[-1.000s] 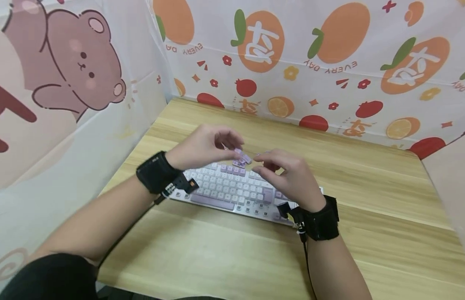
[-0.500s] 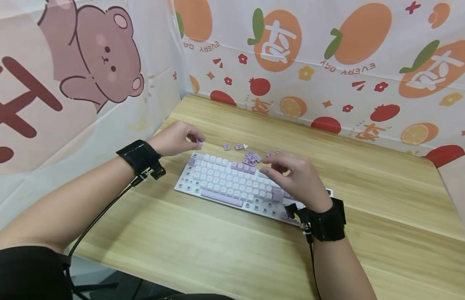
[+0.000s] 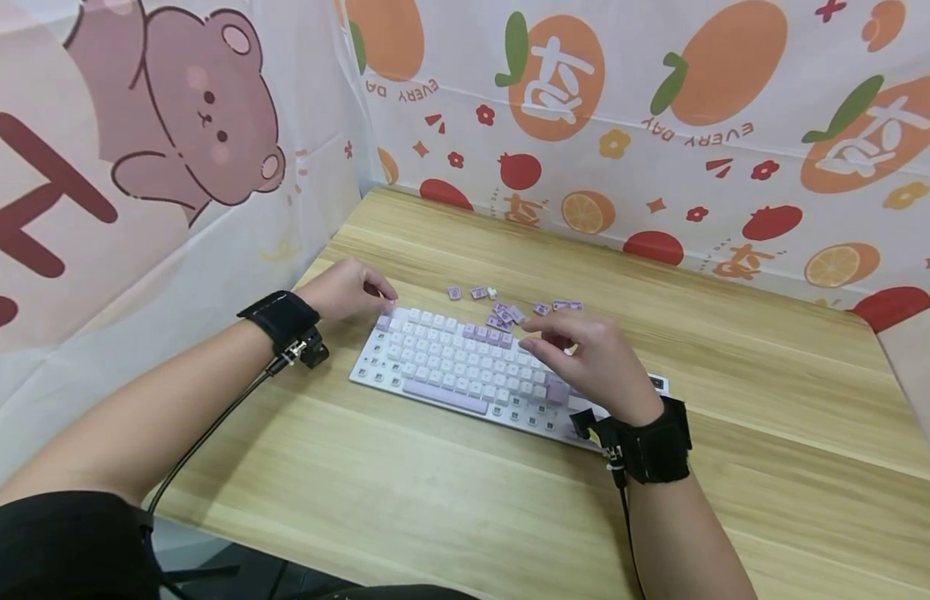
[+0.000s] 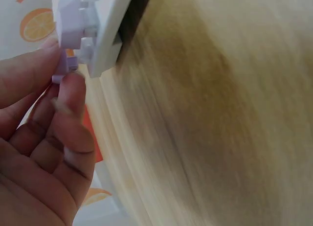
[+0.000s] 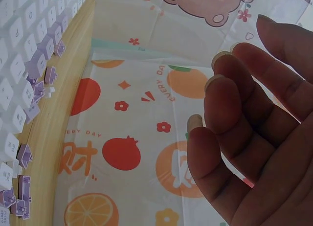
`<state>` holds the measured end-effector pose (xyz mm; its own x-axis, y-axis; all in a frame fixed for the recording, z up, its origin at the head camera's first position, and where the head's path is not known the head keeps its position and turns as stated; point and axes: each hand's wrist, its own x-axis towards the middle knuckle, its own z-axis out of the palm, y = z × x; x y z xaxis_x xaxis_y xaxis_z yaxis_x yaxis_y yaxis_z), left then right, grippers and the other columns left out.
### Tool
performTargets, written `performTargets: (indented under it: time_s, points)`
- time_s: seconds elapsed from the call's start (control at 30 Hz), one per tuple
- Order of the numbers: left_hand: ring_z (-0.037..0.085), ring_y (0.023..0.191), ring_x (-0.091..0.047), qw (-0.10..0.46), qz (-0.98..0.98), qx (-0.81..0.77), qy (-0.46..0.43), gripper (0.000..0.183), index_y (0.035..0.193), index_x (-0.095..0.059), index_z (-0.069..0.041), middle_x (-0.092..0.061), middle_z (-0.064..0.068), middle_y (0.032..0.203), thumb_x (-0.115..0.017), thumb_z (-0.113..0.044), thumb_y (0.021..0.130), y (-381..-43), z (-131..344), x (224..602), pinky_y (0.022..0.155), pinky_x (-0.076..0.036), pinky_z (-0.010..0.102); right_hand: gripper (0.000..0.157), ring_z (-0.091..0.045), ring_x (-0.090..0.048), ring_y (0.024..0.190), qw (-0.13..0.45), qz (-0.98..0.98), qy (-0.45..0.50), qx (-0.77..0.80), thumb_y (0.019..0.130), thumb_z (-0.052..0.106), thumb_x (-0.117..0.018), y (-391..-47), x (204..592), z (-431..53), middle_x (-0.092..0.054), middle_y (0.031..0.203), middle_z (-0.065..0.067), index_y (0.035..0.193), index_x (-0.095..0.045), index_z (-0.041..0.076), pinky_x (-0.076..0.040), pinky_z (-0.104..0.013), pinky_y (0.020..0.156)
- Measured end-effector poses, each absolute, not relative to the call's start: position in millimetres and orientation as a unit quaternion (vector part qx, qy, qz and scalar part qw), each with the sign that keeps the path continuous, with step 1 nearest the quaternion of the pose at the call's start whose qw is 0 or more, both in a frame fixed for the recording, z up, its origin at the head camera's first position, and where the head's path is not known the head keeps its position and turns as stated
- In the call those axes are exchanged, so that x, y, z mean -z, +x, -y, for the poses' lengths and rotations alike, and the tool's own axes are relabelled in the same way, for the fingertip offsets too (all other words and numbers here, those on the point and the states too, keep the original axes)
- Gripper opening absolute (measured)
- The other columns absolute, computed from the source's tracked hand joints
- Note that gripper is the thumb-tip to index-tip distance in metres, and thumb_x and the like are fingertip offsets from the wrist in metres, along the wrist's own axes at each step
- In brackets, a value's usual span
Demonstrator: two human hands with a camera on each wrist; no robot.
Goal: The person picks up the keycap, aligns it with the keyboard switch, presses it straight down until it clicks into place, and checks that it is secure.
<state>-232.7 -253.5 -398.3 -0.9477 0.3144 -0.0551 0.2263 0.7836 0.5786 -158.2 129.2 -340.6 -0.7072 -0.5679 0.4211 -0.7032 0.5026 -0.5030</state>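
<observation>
My left hand [image 3: 345, 290] pinches a small purple keycap [image 4: 62, 69] between thumb and fingertip at the far left corner of a white mechanical keyboard [image 3: 450, 360]. In the left wrist view that keycap sits right beside another purple keycap [image 4: 71, 23] on the board; whether it touches the switch is hard to tell. Over the keyboard's right part hovers my right hand [image 3: 585, 354], fingers relaxed and slightly bent, holding nothing. It hides some keys. Bare switches [image 3: 378, 377] show at the near left and near right of the board.
Behind the keyboard lies a loose pile of purple keycaps [image 3: 502, 316], with several more scattered nearby, such as a single keycap [image 3: 454, 292]. A small white piece [image 3: 492, 293] is among them. Printed cloth [image 3: 555, 108] hangs along the wooden table's [image 3: 405, 492] back and left.
My left hand has moved left from the keycap pile, carrying a keycap, then slightly down to the keyboard's far left corner. The right hand stays above the board. The head view shifted slightly.
</observation>
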Motion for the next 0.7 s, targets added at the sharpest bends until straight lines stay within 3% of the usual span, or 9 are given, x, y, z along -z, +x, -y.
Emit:
performTargets:
  time_s: [0.37, 0.5, 0.7]
  points:
    - [0.015, 0.085, -0.065, 0.106, -0.934, -0.296, 0.171, 0.013, 0.097, -0.078, -0.010, -0.075, 0.004, 0.094, -0.076, -0.013, 0.086, -234, 254, 395, 0.078, -0.051, 0.030, 0.022, -0.005, -0.056, 0.076, 0.074, 0.864, 0.374, -0.329, 0.091, 0.030, -0.072, -159, 342, -126, -0.069, 0.088, 0.009, 0.109, -0.075, 0.018, -0.054, -0.030, 0.069]
    - [0.015, 0.087, -0.065, 0.113, -0.935, -0.290, 0.168, 0.012, 0.098, -0.078, -0.012, -0.075, 0.002, 0.095, -0.076, -0.013, 0.086, -235, 254, 395, 0.081, -0.051, 0.033, 0.023, -0.007, -0.055, 0.076, 0.014, 0.877, 0.365, -0.313, 0.092, 0.035, -0.069, -163, 346, -126, -0.065, 0.084, 0.011, 0.112, -0.073, 0.022, -0.052, -0.030, 0.070]
    - [0.016, 0.087, -0.065, 0.121, -0.934, -0.290, 0.173, 0.012, 0.098, -0.078, -0.011, -0.075, 0.003, 0.094, -0.076, -0.014, 0.086, -235, 252, 393, 0.081, -0.052, 0.034, 0.034, -0.012, -0.056, 0.078, -0.103, 0.907, 0.312, -0.264, 0.093, 0.039, -0.067, -171, 356, -125, -0.064, 0.085, 0.009, 0.120, -0.070, 0.019, -0.049, -0.030, 0.069]
